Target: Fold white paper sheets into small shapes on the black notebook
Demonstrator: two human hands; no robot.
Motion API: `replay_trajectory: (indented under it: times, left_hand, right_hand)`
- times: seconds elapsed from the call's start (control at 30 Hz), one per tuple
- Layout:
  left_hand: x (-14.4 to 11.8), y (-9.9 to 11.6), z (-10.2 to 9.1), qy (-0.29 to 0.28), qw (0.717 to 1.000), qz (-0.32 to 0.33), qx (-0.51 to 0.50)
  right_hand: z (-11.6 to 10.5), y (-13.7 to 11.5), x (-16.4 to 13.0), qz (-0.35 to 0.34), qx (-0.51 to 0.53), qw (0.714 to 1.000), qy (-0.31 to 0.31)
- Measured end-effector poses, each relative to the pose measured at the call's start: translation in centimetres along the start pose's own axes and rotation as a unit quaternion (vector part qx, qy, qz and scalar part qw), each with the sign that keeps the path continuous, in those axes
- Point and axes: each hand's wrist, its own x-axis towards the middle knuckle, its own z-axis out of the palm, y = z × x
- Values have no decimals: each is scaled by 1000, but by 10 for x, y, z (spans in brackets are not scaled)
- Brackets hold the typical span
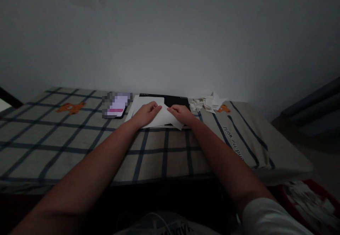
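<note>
In the head view, the left hand (147,114) and right hand (183,113) each pinch a white paper sheet (161,119) above a black flat board (175,101), beside torn-looking paper scraps (208,104), apparently mid-tear, so the next move probably calls for firm pinches and a controlled opposing pull.

A lit phone (118,104) lies on a checked cloth (154,160) printed with orange figures (71,108), before a grey wall (170,36).

In the lower middle, a hand can pass over the checked tablecloth (154,157). White paper (163,118) blocks the centre, a phone (118,104) left of it, paper scraps (209,104) right.
</note>
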Motion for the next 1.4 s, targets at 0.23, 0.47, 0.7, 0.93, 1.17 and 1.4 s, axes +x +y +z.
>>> replay_trajectory:
  times: [0.23, 0.47, 0.7, 0.93, 1.17, 1.4]
  left_hand:
    - [1, -3, 3, 0, 998, -18, -52]
    - [0, -7, 6, 3, 998, -19, -55]
    - [1, -6, 6, 27, 999, -17, -25]
    - [2, -9, 2, 4, 995, -4, -97]
    - [1, -5, 1, -13, 989, -38, -139]
    - [2, -4, -4, -20, 988, -50, -143]
  right_hand:
    - [1, 0, 1, -17, -21, 1000, -4]
    - [4, -1, 1, -19, -32, 999, 11]
    - [2, -1, 1, -24, -30, 999, 12]
    - [-6, 1, -2, -37, -37, 998, -27]
    - [-5, -2, -3, -39, -31, 998, -23]
    - [-23, -2, -9, 8, 9, 994, -107]
